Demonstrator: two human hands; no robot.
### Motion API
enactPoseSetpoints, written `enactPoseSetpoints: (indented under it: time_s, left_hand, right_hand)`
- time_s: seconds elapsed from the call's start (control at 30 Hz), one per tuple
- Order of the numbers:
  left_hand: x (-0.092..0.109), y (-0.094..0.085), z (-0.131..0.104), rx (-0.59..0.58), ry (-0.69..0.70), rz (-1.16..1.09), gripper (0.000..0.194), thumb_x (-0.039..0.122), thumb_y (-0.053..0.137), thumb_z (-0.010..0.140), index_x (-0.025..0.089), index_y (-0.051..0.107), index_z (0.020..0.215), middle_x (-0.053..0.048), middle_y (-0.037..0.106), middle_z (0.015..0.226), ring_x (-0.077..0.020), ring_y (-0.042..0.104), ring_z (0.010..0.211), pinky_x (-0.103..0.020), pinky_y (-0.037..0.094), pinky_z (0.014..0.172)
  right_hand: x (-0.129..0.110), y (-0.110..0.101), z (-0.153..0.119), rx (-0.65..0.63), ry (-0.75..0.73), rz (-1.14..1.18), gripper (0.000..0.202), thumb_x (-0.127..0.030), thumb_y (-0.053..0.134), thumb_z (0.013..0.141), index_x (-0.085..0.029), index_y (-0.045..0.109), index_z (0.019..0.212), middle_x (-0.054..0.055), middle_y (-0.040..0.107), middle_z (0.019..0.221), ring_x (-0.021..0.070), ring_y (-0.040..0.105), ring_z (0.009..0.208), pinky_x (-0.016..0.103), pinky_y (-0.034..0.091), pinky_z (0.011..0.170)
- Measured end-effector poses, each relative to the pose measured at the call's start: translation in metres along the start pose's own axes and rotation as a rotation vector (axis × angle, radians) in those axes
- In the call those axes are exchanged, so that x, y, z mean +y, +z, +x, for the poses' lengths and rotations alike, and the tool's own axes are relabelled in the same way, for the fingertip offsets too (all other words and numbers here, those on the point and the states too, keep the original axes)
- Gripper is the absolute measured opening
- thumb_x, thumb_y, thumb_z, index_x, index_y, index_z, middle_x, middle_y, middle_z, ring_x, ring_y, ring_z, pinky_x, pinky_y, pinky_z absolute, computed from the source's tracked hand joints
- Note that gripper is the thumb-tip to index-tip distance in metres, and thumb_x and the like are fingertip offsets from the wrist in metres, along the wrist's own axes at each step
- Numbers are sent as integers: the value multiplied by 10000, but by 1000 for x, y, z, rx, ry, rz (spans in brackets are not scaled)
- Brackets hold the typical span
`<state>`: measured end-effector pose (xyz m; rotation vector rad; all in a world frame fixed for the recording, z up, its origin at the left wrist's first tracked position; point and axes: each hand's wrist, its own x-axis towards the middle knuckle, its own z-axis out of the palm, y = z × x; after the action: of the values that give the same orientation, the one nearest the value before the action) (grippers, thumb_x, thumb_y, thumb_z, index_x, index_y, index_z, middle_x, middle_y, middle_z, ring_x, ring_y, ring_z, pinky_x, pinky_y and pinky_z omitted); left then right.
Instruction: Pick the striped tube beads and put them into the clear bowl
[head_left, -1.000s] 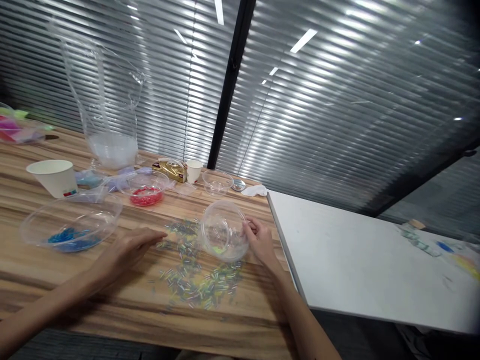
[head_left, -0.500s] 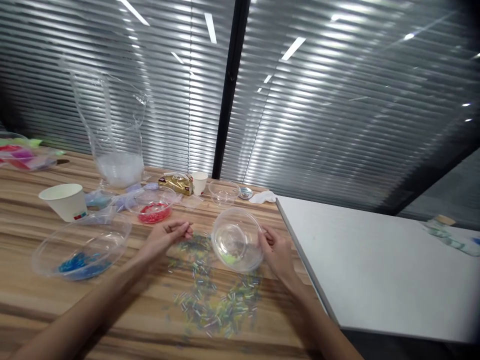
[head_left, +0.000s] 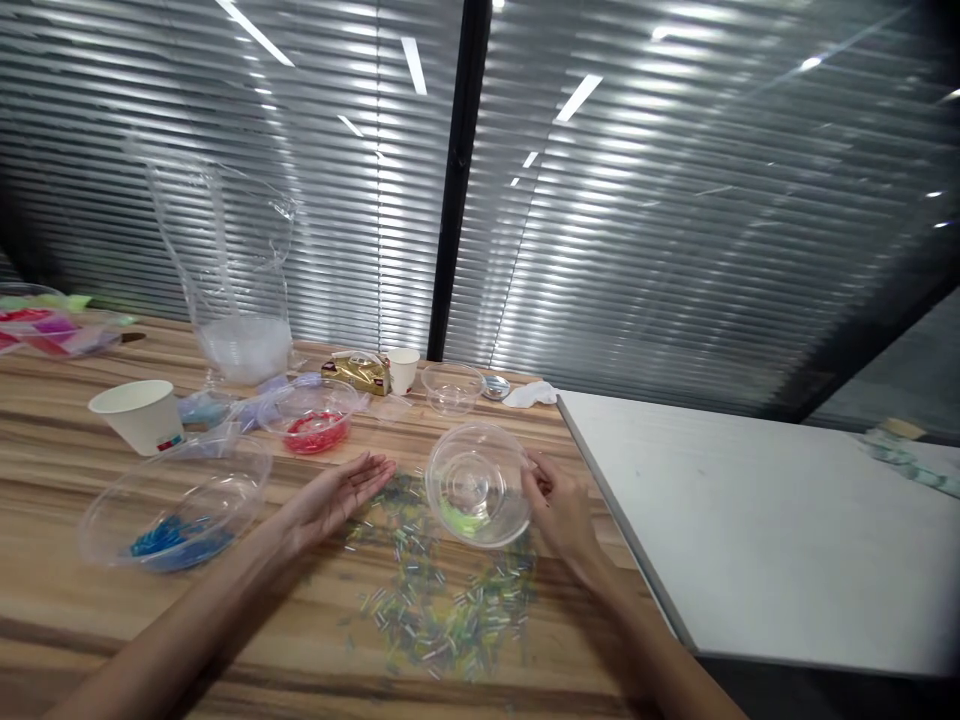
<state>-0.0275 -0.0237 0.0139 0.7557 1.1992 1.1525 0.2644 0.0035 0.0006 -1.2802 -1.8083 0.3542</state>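
My right hand [head_left: 556, 500] grips the right rim of a clear plastic bowl [head_left: 487, 485], tilted so that its inside faces me. A few yellow-green pieces [head_left: 461, 515] lie in the bottom of the bowl. My left hand [head_left: 341, 497] is open, palm turned up and fingers stretched toward the bowl, holding nothing. Under and in front of the bowl, many small tube-shaped pieces [head_left: 442, 610], clear, yellow-green and bluish, are scattered over the wooden table [head_left: 300, 640].
At left stand a clear bowl with blue pieces [head_left: 176, 540] and a paper cup [head_left: 141, 420]. Behind are a bowl with red pieces [head_left: 316, 432], a tall clear bag [head_left: 244, 345], a gold packet [head_left: 356, 374], a small cup [head_left: 403, 370] and another clear bowl [head_left: 452, 388]. A white surface [head_left: 750, 520] adjoins at right.
My left hand has gone from fingers pinched together to open with the palm up. The bowl stays in my right hand, turned slightly more toward me. The view has shifted a little.
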Motion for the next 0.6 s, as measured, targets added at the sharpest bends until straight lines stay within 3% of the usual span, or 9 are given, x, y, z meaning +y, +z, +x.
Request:
enactPoseSetpoints:
  time_s: [0.07,0.13,0.47,0.6]
  left_hand:
    - [1,4,-1,43,-118,-193,290,110,410,916,138,658,769,-107,705,957,-173,622,1047,-225,515,920]
    - [3,6,-3,58,-135,-248,257,69,441,895,125,666,784,-98,712,930,-169,640,1010,-206,530,885]
    - [6,-3,4,46,-13,-175,186,-21,519,824,89,668,823,-126,712,947,-164,677,921,-169,543,825]
    - [13,11,10,58,14,-131,172,-46,571,773,94,670,794,-125,718,901,-187,671,940,-211,524,883]
  right_hand:
    - [-1,1,-1,-7,5,-4,384,-314,419,861,-84,632,1082,34,625,614,152,532,513,242,381,527]
    - [-2,1,-1,2,-1,1,369,-302,416,859,-95,638,1068,27,618,607,149,529,512,238,376,529]
    - [-2,1,2,44,-65,-30,341,-264,389,856,-131,657,1020,45,645,660,151,547,545,231,377,557]
    - [-3,1,1,83,-45,-25,368,-297,392,858,-118,664,1028,40,629,605,154,535,507,239,364,537]
